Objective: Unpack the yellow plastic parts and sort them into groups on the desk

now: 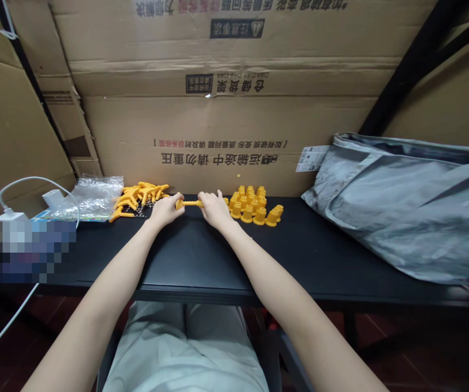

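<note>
A yellow plastic piece [191, 203] with a ridged shaft spans the gap between my two hands, just above the black table. My left hand [166, 209] is closed on its left end, and my right hand [214, 209] grips its right end. Left of my left hand lies a pile of yellow branched pieces [130, 198], with small shiny metal bits [144, 209] beside it. Several yellow cup-shaped pieces [247, 212] stand in rows close to the right of my right hand.
The black table [201, 261] backs onto a cardboard wall [218, 120]. Clear plastic bags [97, 196], a white charger [11, 226] with a cable and a blurred item are on the left. A grey bag [406, 212] fills the right side.
</note>
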